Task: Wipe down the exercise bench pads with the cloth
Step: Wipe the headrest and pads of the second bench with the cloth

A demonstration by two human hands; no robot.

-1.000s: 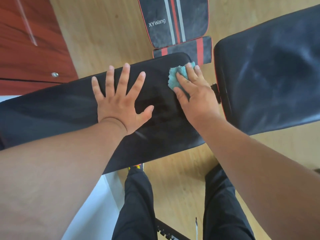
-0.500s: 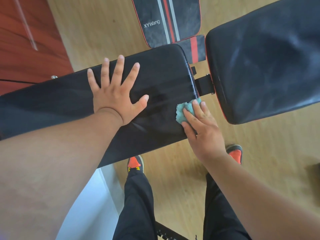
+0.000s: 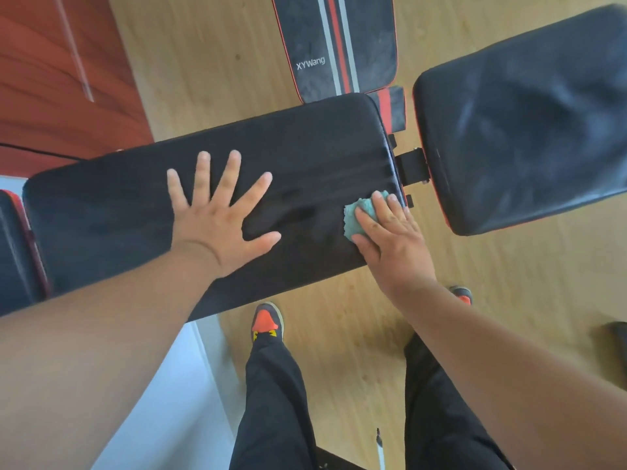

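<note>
A long black bench pad (image 3: pixel 305 154) lies across the middle of the view. My left hand (image 3: pixel 220 218) rests flat on it with fingers spread wide. My right hand (image 3: pixel 390 239) presses a small teal cloth (image 3: pixel 359 215) onto the pad's near right corner, fingers laid over the cloth. A second black pad (image 3: pixel 522 120) sits to the right, joined by a black metal bracket (image 3: pixel 412 166). Its surface shows pale dusty smears.
A black mat with red and grey stripes and white lettering (image 3: pixel 336 42) lies on the wooden floor (image 3: pixel 210 62) beyond the bench. A red-brown cabinet (image 3: pixel 51 79) stands at left. My legs and an orange-toed shoe (image 3: pixel 266 320) are below the pad.
My right hand with the cloth moved from the pad's far right corner down to its near right corner. The left hand stayed flat on the pad.
</note>
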